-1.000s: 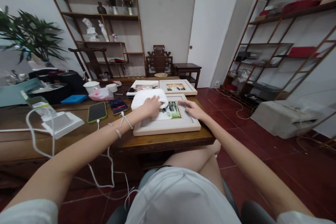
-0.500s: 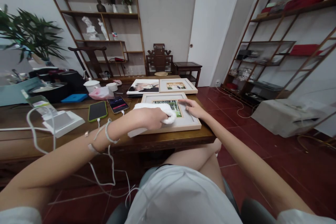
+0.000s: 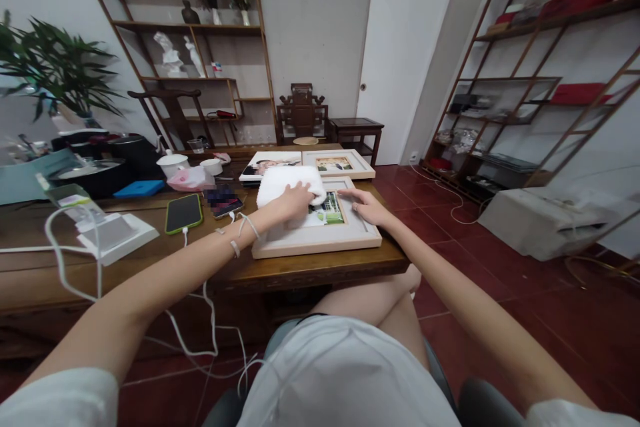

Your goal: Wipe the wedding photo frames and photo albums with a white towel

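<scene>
Frame [image 3: 320, 241]: lies flat at the near right corner of the tabletop [image 3: 150, 263]. It has a pale wooden border, a wide mat and a small green photo [image 3: 332, 215] in the middle.
Cloth [image 3: 286, 181]: white and thickly folded. It rests on the frame's far left part, covering that corner and the photo's left side.
Left hand [image 3: 296, 202]: palm down on the cloth's near edge, fingers curled over it, gripping it against the frame; bracelets at the wrist.
Right hand [image 3: 369, 208]: open and flat with fingers spread, lying on the frame's right border and mat; it holds nothing.
Second frame [image 3: 338, 163]: flat at the far right edge of the tabletop, just beyond the first and clear of both hands.
Print [image 3: 267, 164]: flat beside the second frame on its left, partly hidden behind the cloth.
Green phone [image 3: 184, 213]: screen up, left of the frame, with a white cable [image 3: 210, 320] hanging over the near edge.
Second phone [image 3: 223, 202]: between the green phone and the cloth.
Left part of tabletop: white box [image 3: 113, 235], blue pad [image 3: 140, 188], white pot [image 3: 173, 163], pink bag [image 3: 193, 179].
Room: dark red tiled floor [image 3: 500, 293], white door [image 3: 410, 47], open wooden shelves [image 3: 200, 53] on the back wall and more along the right, a carved chair [image 3: 303, 113], a plant [image 3: 55, 67] at the left.
</scene>
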Tool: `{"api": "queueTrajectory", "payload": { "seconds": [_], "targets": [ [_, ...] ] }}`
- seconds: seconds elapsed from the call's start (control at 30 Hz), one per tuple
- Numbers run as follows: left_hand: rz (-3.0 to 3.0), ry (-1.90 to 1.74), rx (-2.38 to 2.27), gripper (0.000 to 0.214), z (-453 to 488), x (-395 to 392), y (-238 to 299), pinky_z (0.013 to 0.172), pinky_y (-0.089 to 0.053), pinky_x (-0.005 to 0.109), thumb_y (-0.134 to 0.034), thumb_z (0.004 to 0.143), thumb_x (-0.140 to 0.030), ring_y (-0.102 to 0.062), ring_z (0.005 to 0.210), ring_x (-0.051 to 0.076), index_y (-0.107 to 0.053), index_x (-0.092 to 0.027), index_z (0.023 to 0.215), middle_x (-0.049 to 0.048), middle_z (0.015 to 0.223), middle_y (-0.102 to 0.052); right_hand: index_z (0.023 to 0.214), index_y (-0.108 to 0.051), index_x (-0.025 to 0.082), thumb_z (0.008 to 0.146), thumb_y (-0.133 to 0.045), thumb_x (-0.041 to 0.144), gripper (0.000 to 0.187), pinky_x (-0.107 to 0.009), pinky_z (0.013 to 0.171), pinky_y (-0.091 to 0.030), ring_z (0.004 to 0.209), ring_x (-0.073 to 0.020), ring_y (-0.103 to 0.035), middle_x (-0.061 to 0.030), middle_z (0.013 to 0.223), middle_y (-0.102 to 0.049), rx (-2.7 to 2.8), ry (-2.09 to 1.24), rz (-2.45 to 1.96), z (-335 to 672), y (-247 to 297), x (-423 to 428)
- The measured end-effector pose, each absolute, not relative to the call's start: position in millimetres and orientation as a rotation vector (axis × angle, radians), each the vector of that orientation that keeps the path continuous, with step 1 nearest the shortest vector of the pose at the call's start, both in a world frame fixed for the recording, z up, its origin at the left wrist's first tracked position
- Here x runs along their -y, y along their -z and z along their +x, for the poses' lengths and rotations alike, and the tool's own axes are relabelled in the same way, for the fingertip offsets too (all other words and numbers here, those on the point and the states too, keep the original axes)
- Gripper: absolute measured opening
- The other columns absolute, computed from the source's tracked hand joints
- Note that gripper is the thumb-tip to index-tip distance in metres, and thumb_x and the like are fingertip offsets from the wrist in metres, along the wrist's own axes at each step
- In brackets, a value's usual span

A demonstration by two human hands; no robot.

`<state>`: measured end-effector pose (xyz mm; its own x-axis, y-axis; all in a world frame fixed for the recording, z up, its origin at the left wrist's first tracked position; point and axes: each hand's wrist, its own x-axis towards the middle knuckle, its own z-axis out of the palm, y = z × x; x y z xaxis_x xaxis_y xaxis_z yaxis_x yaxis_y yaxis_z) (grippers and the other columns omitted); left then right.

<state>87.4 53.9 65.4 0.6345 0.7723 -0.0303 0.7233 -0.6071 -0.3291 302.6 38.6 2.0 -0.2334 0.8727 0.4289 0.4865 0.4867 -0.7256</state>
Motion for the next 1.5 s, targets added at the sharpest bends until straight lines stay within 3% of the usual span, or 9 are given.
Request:
{"api": "queueTrajectory", "payload": {
  "seconds": [0.1, 0.2, 0.37, 0.53, 0.77, 0.87, 1.03, 1.27, 1.5],
  "targets": [
    [-2.663, -0.409, 1.182, 0.031, 90.0, -17.9, -78.4, 0.074, -0.046, 0.033, -0.041, 0.077, -0.011, -0.060, 0.091, 0.025, -0.061, -0.013, 0.101, 0.0152, 0.103, -0.062, 0.114, -0.060, 0.018, 0.063, -0.040, -0.001, 0.057, -0.043, 0.107, -0.030, 0.117, -0.0203, -0.051, -0.0060, 0.123, -0.058, 1.890, -0.544, -1.147, 302.8, -0.5, -38.9],
    [-2.770, -0.505, 1.066, 0.028, 89.6, 24.2, -93.6, 0.064, -0.046, 0.030, -0.041, 0.080, -0.017, -0.062, 0.078, 0.023, -0.062, -0.013, 0.097, 0.0138, 0.093, -0.065, 0.114, -0.059, 0.017, 0.063, -0.041, 0.000, 0.057, -0.042, 0.107, -0.030, 0.118, -0.0206, -0.050, -0.0068, 0.124, -0.058, 1.889, -0.539, -1.172, 303.3, 1.2, -39.6],
    [-2.852, -0.419, 0.958, 0.030, 91.9, 55.2, -102.4, 0.070, -0.046, 0.031, -0.039, 0.082, -0.018, -0.062, 0.082, 0.023, -0.061, -0.015, 0.102, 0.0129, 0.100, -0.063, 0.115, -0.059, 0.019, 0.065, -0.042, 0.003, 0.056, -0.044, 0.105, -0.031, 0.117, -0.0223, -0.049, -0.0065, 0.124, -0.057, 1.926, -0.512, -1.163, 306.2, 3.0, -41.6],
    [-2.767, -0.276, 1.112, 0.032, 103.6, 17.2, -81.8, 0.072, -0.047, 0.035, -0.037, 0.083, -0.018, -0.061, 0.085, 0.024, -0.058, -0.014, 0.106, 0.0145, 0.103, -0.061, 0.113, -0.061, 0.022, 0.067, -0.046, 0.009, 0.051, -0.046, 0.106, -0.028, 0.119, -0.0248, -0.045, -0.0032, 0.121, -0.059, 2.032, -0.497, -1.151, 306.5, 0.7, -43.1],
    [-2.608, 0.009, 1.144, 0.035, 120.9, -55.6, -65.7, 0.090, -0.041, 0.037, -0.038, 0.082, -0.011, -0.046, 0.116, 0.027, -0.055, -0.012, 0.113, 0.0165, 0.129, -0.045, 0.116, -0.059, 0.024, 0.083, -0.043, 0.028, 0.037, -0.045, 0.107, -0.024, 0.122, -0.0247, -0.043, -0.0035, 0.127, -0.055, 1.833, -0.562, -1.282, 300.4, -0.4, -41.4],
    [-2.731, 0.033, 1.042, 0.032, 131.4, -58.4, -68.9, 0.092, -0.040, 0.033, -0.036, 0.084, -0.012, -0.051, 0.110, 0.023, -0.057, -0.010, 0.108, 0.0160, 0.124, -0.049, 0.124, -0.052, 0.026, 0.087, -0.037, 0.044, 0.043, -0.044, 0.108, -0.023, 0.125, -0.0235, -0.041, -0.0018, 0.132, -0.052, 1.706, -0.584, -1.230, 298.7, 0.5, -39.3],
    [-2.816, -0.166, 0.925, 0.030, 139.3, -21.3, -75.8, 0.076, -0.046, 0.032, -0.038, 0.080, -0.011, -0.060, 0.089, 0.023, -0.060, -0.009, 0.101, 0.0185, 0.116, -0.054, 0.131, -0.045, 0.023, 0.084, -0.033, 0.061, 0.061, -0.039, 0.111, -0.018, 0.132, -0.0219, -0.032, -0.0032, 0.140, -0.042, 1.621, -0.618, -1.176, 297.0, 0.3, -36.9],
    [-2.955, -0.414, 0.683, 0.018, 105.3, 42.2, -109.6, 0.060, -0.042, 0.026, -0.044, 0.079, -0.016, -0.058, 0.069, 0.017, -0.062, -0.016, 0.083, 0.0070, 0.082, -0.065, 0.108, -0.065, 0.019, 0.084, -0.046, 0.037, 0.035, -0.039, 0.105, -0.031, 0.118, -0.0221, -0.050, -0.0070, 0.123, -0.059, 1.867, -0.564, -1.187, 300.4, -2.0, -35.7],
    [-2.690, -0.152, 0.977, 0.026, 69.9, 4.1, -135.8, 0.070, -0.041, 0.029, -0.047, 0.075, -0.008, -0.057, 0.084, 0.021, -0.060, -0.015, 0.096, 0.0098, 0.094, -0.061, 0.099, -0.068, 0.022, 0.076, -0.053, 0.015, 0.028, -0.039, 0.102, -0.037, 0.111, -0.0199, -0.055, -0.0037, 0.116, -0.063, 1.945, -0.521, -1.174, 303.2, 0.5, -40.1]
  ]
}}
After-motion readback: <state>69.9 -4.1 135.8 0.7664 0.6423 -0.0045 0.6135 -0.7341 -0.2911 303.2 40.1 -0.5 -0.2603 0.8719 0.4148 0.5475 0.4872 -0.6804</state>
